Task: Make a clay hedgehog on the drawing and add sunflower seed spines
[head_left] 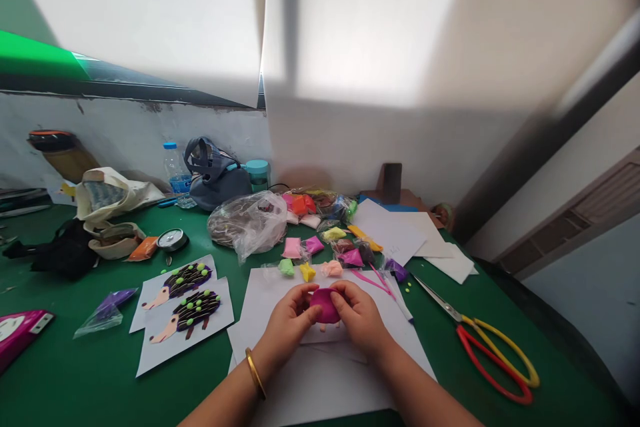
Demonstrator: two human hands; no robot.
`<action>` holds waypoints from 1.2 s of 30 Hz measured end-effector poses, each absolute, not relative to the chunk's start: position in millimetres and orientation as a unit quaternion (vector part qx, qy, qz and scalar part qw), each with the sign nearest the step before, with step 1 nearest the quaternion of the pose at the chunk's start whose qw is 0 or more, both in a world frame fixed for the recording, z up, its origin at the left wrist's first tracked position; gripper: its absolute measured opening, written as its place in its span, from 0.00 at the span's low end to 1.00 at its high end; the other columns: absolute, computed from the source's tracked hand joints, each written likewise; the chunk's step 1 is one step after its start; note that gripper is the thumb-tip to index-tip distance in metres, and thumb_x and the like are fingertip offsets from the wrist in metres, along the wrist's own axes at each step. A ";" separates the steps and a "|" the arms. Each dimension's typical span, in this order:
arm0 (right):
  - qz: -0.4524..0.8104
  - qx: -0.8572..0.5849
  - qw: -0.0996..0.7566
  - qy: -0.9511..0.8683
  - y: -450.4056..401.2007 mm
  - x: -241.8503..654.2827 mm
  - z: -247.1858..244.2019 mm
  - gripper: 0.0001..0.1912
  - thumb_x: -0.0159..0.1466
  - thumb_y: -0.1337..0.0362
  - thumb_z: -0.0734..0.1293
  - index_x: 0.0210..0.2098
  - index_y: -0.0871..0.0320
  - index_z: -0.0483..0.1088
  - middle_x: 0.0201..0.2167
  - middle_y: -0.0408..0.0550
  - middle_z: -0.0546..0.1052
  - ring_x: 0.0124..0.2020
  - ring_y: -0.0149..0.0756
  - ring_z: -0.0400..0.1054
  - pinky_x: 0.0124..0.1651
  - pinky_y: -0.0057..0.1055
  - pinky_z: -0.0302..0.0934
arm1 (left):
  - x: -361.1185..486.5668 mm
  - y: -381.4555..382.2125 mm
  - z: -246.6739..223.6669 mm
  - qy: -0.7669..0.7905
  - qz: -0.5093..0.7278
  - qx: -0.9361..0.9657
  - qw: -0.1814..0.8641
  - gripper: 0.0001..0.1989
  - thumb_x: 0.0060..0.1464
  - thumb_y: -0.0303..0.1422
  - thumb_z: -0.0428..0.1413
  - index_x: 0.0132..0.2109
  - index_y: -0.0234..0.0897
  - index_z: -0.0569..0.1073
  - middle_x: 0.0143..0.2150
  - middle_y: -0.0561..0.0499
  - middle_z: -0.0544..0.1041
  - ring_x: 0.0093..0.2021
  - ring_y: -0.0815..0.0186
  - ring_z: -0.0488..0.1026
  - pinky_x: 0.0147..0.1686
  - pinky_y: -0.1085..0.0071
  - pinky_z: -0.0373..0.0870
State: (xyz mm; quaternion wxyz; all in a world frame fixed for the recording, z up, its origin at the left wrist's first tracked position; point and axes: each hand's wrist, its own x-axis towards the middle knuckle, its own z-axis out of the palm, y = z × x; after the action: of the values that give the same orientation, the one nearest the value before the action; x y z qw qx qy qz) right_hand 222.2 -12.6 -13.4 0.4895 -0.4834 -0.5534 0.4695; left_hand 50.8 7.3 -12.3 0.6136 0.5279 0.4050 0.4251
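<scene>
Pinching a flattened oval of magenta modelling clay [325, 305] from opposite sides, the left hand [289, 320] and right hand [359, 315] are almost closed, fingers curled around its edges, and neither is clearly nearer. The clay sits between them, directly ahead of the wrists, its long axis running roughly side to side, above a white paper sheet [320, 387]. A gold bangle [255, 373] circles the left wrist. Just beyond lie a yellow clay lump [307, 272] and a green clay lump [286, 267]. Further left lies a paper hedgehog collage [186, 323]; further right, yellow-and-red-handled scissors [454, 311]
</scene>
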 end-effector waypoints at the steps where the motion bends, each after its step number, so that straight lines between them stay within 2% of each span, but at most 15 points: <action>1: 0.487 -0.474 0.490 -0.546 -12.6 221.8 -14.0 0.14 0.66 0.52 0.63 0.39 0.57 0.69 0.30 0.44 0.74 0.23 0.33 0.71 0.25 0.28 0.63 | 51.4 7.2 -12.7 0.407 0.429 0.519 0.617 0.25 0.44 0.43 0.66 0.47 0.35 0.73 0.38 0.46 0.79 0.35 0.61 0.76 0.35 0.67 0.72; 5: 0.479 -0.467 0.489 -0.560 -10.9 224.4 -15.5 0.15 0.65 0.51 0.64 0.38 0.57 0.70 0.31 0.44 0.74 0.27 0.35 0.72 0.29 0.29 0.65 | 51.5 7.8 -12.1 0.425 0.444 0.502 0.608 0.25 0.41 0.41 0.68 0.46 0.35 0.73 0.34 0.48 0.79 0.37 0.60 0.76 0.38 0.65 0.73; 10: 0.407 -0.513 0.541 -0.527 -1.0 242.6 -14.7 0.19 0.64 0.48 0.65 0.42 0.58 0.72 0.40 0.51 0.77 0.40 0.42 0.71 0.43 0.35 0.67 | 47.3 10.5 -8.5 0.428 0.461 0.502 0.593 0.25 0.49 0.45 0.62 0.50 0.36 0.70 0.37 0.48 0.78 0.35 0.63 0.76 0.37 0.66 0.72; 14: 0.372 -0.562 0.539 -0.506 6.2 258.2 -10.3 0.21 0.62 0.47 0.66 0.41 0.59 0.73 0.38 0.51 0.77 0.39 0.44 0.71 0.42 0.37 0.66 | 39.4 16.9 -8.1 0.471 0.471 0.537 0.517 0.20 0.51 0.44 0.60 0.47 0.37 0.73 0.38 0.48 0.77 0.38 0.61 0.76 0.39 0.65 0.72; 18: 0.379 -0.574 0.491 -0.534 7.4 259.4 -5.8 0.18 0.61 0.50 0.66 0.39 0.58 0.75 0.38 0.51 0.78 0.39 0.45 0.71 0.41 0.36 0.65 | 29.5 23.3 -10.0 0.490 0.447 0.584 0.468 0.17 0.56 0.40 0.55 0.49 0.37 0.72 0.40 0.47 0.77 0.40 0.61 0.75 0.42 0.64 0.72; 22: 0.414 -0.554 0.426 -0.583 5.7 249.2 -7.9 0.13 0.61 0.55 0.65 0.37 0.57 0.76 0.36 0.47 0.78 0.37 0.41 0.71 0.38 0.32 0.63 | 22.5 25.1 -15.1 0.508 0.396 0.643 0.415 0.15 0.57 0.35 0.53 0.51 0.38 0.72 0.41 0.47 0.76 0.41 0.60 0.75 0.41 0.64 0.72; 25: 0.414 -0.545 0.397 -0.611 5.7 240.8 -12.0 0.11 0.61 0.59 0.64 0.36 0.56 0.75 0.33 0.45 0.77 0.34 0.39 0.70 0.36 0.31 0.62 | 21.0 23.0 -18.1 0.494 0.339 0.710 0.370 0.18 0.53 0.30 0.56 0.52 0.40 0.72 0.44 0.47 0.76 0.43 0.60 0.74 0.45 0.62 0.71; 29: 0.380 -0.546 0.382 -0.641 7.1 234.5 -15.5 0.10 0.62 0.63 0.62 0.38 0.56 0.75 0.36 0.46 0.78 0.37 0.39 0.70 0.40 0.31 0.61 | 22.9 18.1 -16.0 0.459 0.274 0.785 0.315 0.24 0.47 0.26 0.60 0.53 0.42 0.72 0.49 0.47 0.75 0.50 0.57 0.71 0.53 0.58 0.67; 36: 0.288 -0.591 0.332 -0.676 6.7 236.5 -18.0 0.09 0.64 0.65 0.61 0.37 0.55 0.74 0.35 0.46 0.77 0.38 0.39 0.69 0.39 0.32 0.59 | 25.2 14.5 -12.0 0.469 0.224 0.808 0.278 0.27 0.46 0.25 0.60 0.55 0.42 0.71 0.52 0.45 0.73 0.54 0.54 0.68 0.56 0.57 0.64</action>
State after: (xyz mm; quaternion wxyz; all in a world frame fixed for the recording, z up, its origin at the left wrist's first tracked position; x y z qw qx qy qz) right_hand 236.5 6.7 -18.0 0.3315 -0.5910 -0.6765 0.2885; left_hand 25.2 14.5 -12.0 0.2775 0.8078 0.4693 0.2242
